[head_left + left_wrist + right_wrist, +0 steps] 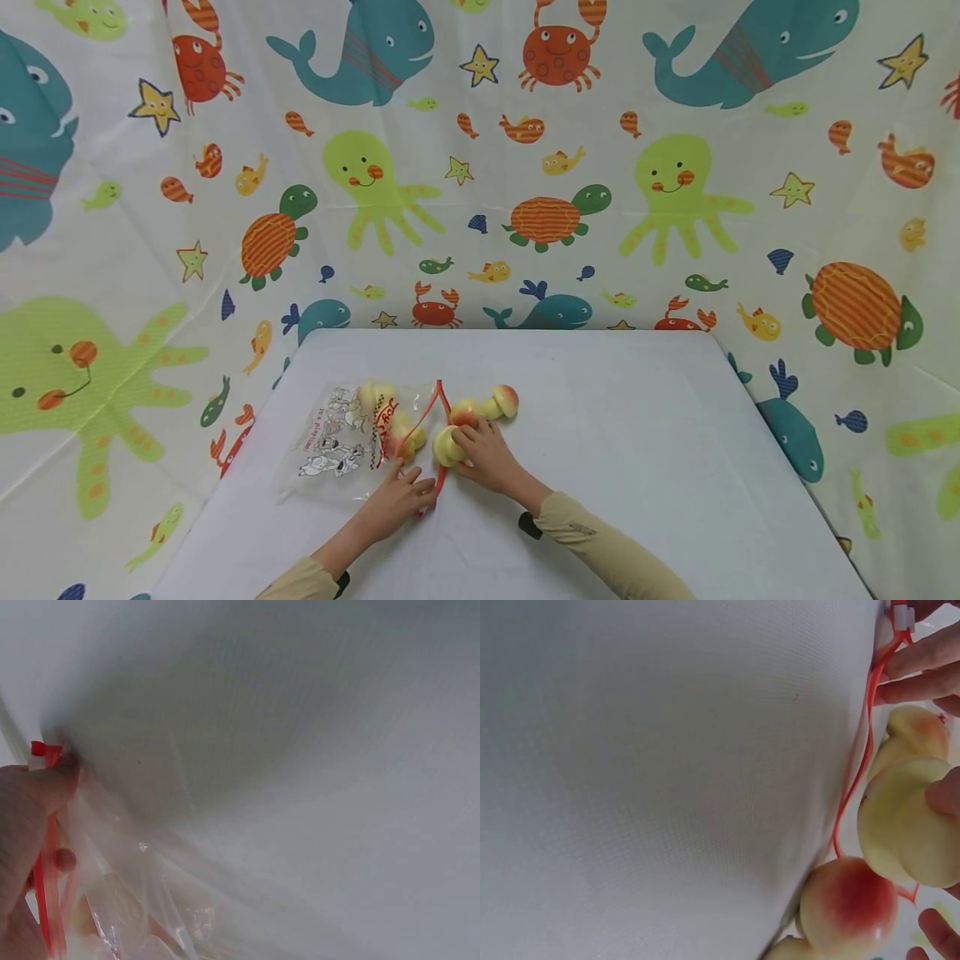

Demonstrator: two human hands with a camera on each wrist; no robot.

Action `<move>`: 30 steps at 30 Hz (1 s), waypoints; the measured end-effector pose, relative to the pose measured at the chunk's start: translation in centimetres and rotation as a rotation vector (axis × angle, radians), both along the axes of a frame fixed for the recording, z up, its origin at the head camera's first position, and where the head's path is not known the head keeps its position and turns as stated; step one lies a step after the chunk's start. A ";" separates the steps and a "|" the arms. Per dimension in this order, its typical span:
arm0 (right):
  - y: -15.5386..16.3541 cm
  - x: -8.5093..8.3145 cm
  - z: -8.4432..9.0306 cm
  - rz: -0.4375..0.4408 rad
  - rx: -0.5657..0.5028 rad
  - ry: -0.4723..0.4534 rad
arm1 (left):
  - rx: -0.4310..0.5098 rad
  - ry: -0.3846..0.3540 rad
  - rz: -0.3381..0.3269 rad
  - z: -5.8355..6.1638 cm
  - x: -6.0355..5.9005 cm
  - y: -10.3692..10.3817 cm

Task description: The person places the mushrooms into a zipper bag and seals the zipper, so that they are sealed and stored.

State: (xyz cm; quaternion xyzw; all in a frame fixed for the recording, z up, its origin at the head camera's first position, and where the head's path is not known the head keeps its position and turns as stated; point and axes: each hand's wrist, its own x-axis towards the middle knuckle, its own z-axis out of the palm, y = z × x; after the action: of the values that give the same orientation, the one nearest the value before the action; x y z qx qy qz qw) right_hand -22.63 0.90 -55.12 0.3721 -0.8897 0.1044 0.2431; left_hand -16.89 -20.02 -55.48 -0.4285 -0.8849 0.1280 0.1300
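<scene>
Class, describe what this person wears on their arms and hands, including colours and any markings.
Both the left hand and the right hand are ungloved. The left sleeve and right sleeve are beige. The right one has a small darker marking near its cuff, too small to read. A small black item shows beside each cuff.
</scene>
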 end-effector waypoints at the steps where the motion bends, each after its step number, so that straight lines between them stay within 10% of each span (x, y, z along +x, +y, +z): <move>1: -0.1 0.0 0.0 0.003 -0.002 0.006 | -0.002 0.003 0.000 0.0 0.0 0.0; 15: -1.3 -0.7 -0.1 0.018 0.009 0.026 | 0.035 0.080 -0.044 -0.4 -0.1 -0.1; 30: -2.2 -1.7 -0.4 -0.005 0.004 0.036 | -0.012 -0.006 0.016 -0.2 0.1 0.1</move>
State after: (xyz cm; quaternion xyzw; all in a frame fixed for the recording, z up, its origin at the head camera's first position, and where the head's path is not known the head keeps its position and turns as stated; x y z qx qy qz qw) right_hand -24.28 -1.31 -55.47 0.3722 -0.8862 0.0954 0.2588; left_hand -16.83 -19.93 -55.68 -0.4224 -0.8880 0.1331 0.1238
